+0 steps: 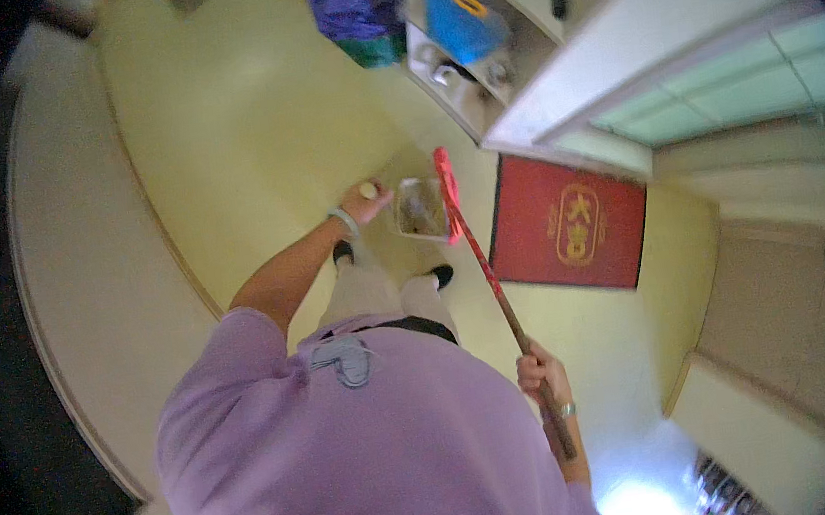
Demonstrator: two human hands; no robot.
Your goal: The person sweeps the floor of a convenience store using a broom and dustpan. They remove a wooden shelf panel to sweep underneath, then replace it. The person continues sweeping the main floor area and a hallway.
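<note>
My right hand [542,375] is wrapped round the brown lower part of a broom's long handle. The broom [484,258] slants up and to the left across the floor, and its red head [451,199] stands against the right edge of a dustpan. Greyish bits lie inside this dustpan [399,221], which is pale-rimmed and in front of my feet. My left hand [365,205], with a pale band at the wrist, is closed round a pole whose round cream end points up. It appears to be the dustpan's upright handle, though its shaft is hidden below my hand.
A red doormat [531,235] with gold markings lies right of the broom. Beyond it are a glass-paned door [736,83] and an open shelf [536,48] holding a blue bag [459,31]. A purple bag [356,2] sits at the back. Beige cabinets [790,308] stand at the right.
</note>
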